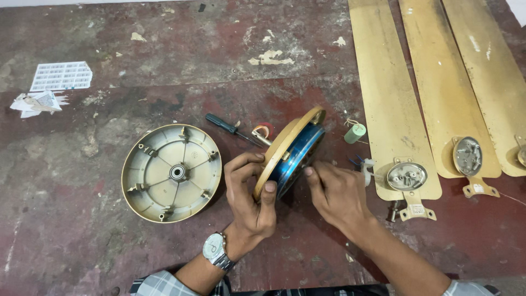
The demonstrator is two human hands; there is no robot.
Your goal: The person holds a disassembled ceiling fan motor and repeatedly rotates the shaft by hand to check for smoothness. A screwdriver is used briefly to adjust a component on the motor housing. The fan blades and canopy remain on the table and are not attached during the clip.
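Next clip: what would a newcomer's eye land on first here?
At centre, the left hand and right hand hold a round gold-rimmed fan motor with a blue core, tilted on edge. Left of it on the worn red floor lies a gold motor cover, open side up. Three gold fan blades fill the right side.

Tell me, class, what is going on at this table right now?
A person is holding a ceiling fan motor tilted on its edge above a worn red table. The left hand grips its gold rim, while the right hand touches the blue side. The fan's round gold cover lies open-side up to the left. A screwdriver lies behind the motor, and three gold fan blades lie on the right.
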